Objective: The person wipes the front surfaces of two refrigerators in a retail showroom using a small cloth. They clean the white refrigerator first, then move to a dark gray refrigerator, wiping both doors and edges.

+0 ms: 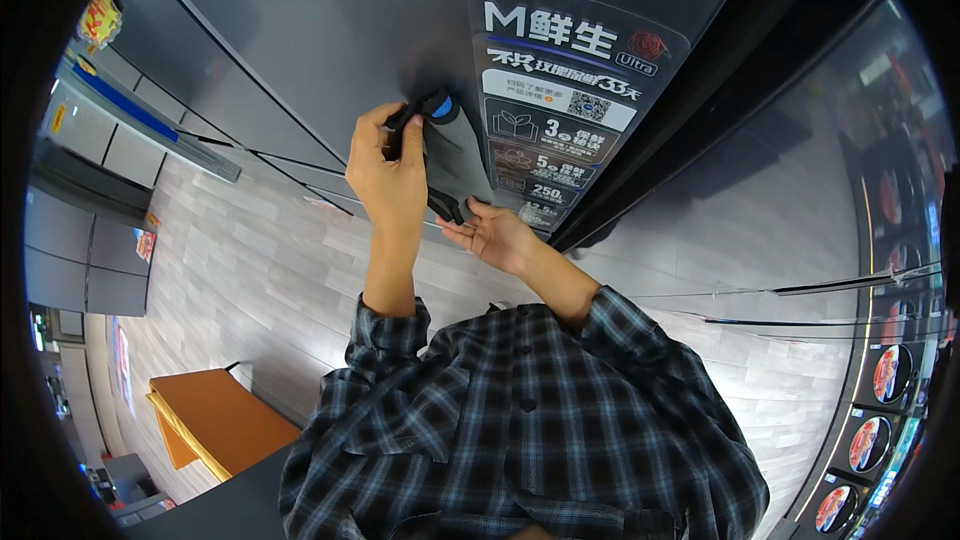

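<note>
In front of a dark grey appliance door (330, 30), I hold a long grey piece with a fabric look (457, 155). It has black fittings at both ends and a blue patch near the top; its exact kind I cannot make out. My left hand (388, 165) is closed around the black upper end, thumb along its side. Lower down and to the right, my right hand (500, 238) turns palm up, its thumb and fingers closing on the bottom end beside the black tab. The piece slants against or just before the door; contact is unclear.
A printed dark label (560, 110) covers the door right of my hands. Light wood-look flooring (230, 270) lies below. An orange-brown box-like object (225, 420) stands at lower left. Washing machines (868, 443) line the far right, past a glossy dark panel (740, 190).
</note>
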`<control>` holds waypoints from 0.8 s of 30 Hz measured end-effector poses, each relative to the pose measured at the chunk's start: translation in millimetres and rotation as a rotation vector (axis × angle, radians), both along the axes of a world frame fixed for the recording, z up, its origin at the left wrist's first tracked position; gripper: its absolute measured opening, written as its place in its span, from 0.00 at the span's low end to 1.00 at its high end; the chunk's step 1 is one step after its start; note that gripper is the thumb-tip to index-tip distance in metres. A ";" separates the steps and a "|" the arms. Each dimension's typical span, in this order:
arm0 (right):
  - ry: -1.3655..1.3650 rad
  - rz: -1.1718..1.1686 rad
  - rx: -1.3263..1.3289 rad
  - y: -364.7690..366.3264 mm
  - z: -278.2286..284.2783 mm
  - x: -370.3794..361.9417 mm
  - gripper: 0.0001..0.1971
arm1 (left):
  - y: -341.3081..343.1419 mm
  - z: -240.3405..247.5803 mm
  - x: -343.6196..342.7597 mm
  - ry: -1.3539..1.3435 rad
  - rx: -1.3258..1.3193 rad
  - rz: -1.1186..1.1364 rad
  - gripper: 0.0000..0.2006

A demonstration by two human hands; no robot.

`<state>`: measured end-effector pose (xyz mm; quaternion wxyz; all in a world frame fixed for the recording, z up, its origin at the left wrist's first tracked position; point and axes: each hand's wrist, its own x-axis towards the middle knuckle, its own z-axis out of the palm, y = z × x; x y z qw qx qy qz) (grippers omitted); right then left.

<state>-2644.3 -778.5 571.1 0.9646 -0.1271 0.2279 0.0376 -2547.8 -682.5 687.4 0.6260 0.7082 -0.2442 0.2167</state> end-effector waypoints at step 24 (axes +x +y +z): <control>0.026 0.069 0.123 -10.6 -21.1 -32.4 0.14 | 3.4 -38.9 -60.6 0.157 0.282 0.046 0.19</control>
